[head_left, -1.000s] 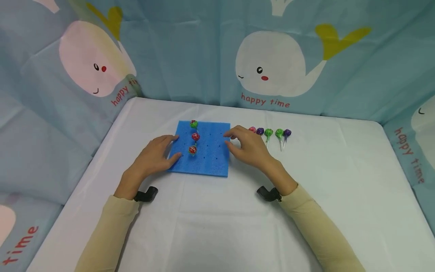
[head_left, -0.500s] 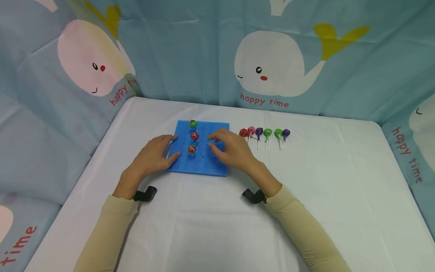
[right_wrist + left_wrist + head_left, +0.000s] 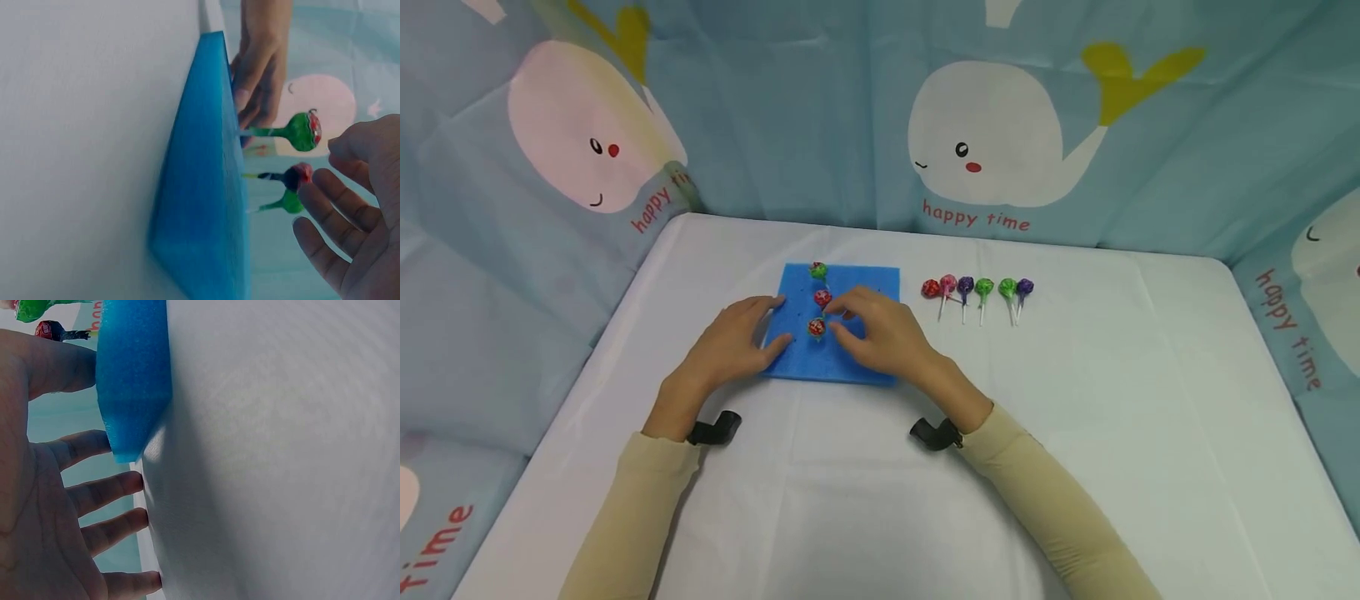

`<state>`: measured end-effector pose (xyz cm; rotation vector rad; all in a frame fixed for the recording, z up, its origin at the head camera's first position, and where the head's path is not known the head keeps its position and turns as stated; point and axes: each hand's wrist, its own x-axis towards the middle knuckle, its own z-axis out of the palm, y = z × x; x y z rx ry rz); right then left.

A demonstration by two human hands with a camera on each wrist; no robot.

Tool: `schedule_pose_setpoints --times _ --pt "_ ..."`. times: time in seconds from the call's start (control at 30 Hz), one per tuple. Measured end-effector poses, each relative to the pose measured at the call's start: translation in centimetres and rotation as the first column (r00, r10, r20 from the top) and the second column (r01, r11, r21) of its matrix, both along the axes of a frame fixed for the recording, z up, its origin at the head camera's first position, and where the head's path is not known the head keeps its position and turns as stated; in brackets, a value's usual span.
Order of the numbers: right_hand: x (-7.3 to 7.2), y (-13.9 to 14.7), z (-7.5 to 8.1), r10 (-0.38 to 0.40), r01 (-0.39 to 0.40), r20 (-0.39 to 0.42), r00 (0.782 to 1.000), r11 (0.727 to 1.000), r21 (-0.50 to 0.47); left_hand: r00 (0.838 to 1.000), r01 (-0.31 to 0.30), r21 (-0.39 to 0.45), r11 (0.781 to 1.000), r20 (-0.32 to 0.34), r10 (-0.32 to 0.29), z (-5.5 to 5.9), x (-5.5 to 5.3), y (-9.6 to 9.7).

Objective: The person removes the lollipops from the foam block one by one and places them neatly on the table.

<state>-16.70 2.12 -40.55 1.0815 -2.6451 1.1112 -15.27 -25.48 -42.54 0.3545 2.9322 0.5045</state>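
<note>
A blue foam board (image 3: pixel 838 367) dotted with small holes lies on the white table. Three lollipops stand upright in it in a column: a red-and-green one nearest (image 3: pixel 816 328), a red one in the middle (image 3: pixel 822 297) and a green one with a red top farthest (image 3: pixel 818 270). My left hand (image 3: pixel 730 337) rests at the board's left edge, fingers spread; its thumb touches the foam in the left wrist view. Over the board, my right hand (image 3: pixel 883 333) is just right of the near and middle lollipops, with nothing visible between thumb and fingers.
Several loose lollipops lie in a row right of the board: red (image 3: pixel 930 288), pink (image 3: pixel 948 285), purple (image 3: pixel 966 285), green (image 3: pixel 984 287), another green (image 3: pixel 1007 287) and another purple (image 3: pixel 1025 287). A whale-print curtain (image 3: pixel 820 125) hangs behind the table.
My right hand has moved left across the board, from its right edge to beside the standing lollipops, uncovering the loose red and pink ones. My left hand stays at the left edge.
</note>
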Motion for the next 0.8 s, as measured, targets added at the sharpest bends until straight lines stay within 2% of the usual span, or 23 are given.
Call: schedule_pose_setpoints --times 0.13,0.33,0.53,0.8 --pt "0.3 -0.7 -0.2 0.002 -0.002 0.008 1.0 1.0 -0.004 1.0 0.003 0.012 1.0 -0.002 -0.003 -0.2 0.2 0.0" --pt "0.7 -1.6 -0.6 0.016 -0.016 -0.016 1.0 1.0 0.004 1.0 -0.001 0.011 1.0 -0.02 0.001 -0.3 0.3 0.0" --pt "1.1 -2.1 -1.4 -0.001 0.001 -0.053 0.999 1.0 0.014 1.0 0.008 0.006 1.0 -0.019 -0.007 -0.4 0.3 0.1" --pt "1.2 -2.9 -1.9 -0.014 0.011 -0.088 0.996 0.999 -0.035 0.999 0.015 -0.006 1.0 -0.039 -0.015 0.0 0.1 -0.1"
